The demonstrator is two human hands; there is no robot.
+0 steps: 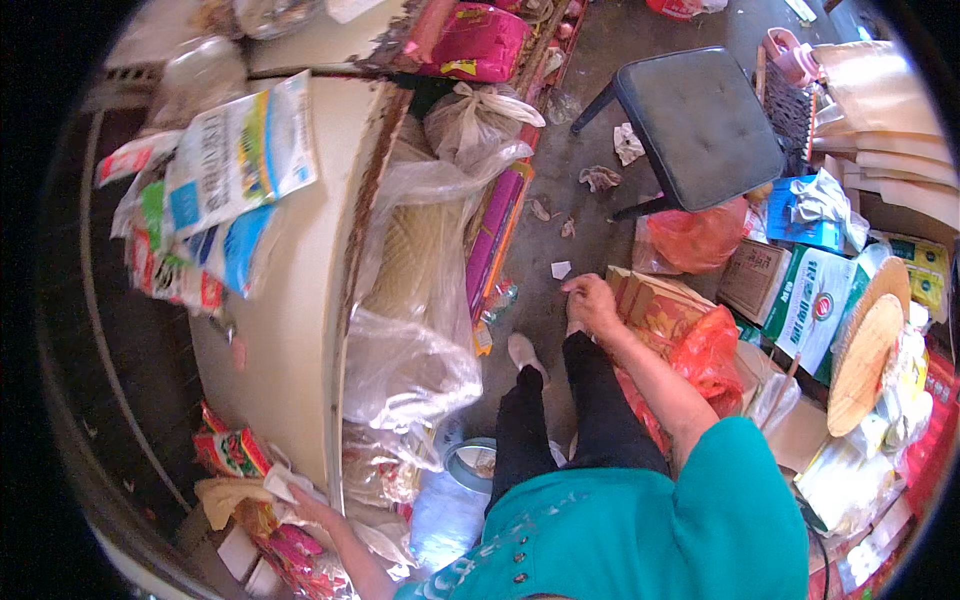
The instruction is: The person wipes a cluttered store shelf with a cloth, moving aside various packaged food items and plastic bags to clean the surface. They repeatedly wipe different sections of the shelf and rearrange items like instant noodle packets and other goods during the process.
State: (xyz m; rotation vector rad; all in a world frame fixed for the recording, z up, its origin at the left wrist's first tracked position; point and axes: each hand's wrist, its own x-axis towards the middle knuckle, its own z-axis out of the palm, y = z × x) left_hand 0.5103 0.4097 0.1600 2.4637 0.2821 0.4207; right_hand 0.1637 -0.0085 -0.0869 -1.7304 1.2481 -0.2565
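My left hand reaches to the lower left, at a white sheet or packet among crumpled food packets; a red and green packet lies just above it. Whether its fingers grip the white piece is hard to tell. In front of me hangs my right hand, over my foot, its fingers partly bent; I cannot make out anything in it. Close to its right side stand brown paper pieces with a red pattern and a red plastic bag. A small white scrap lies on the floor near its fingertips.
A dark padded stool stands ahead. Boxes, a round wooden board and bags line the right. On the left, a pale cabinet top holds empty packets; clear plastic bags sit beside it. Crumpled paper litters the floor.
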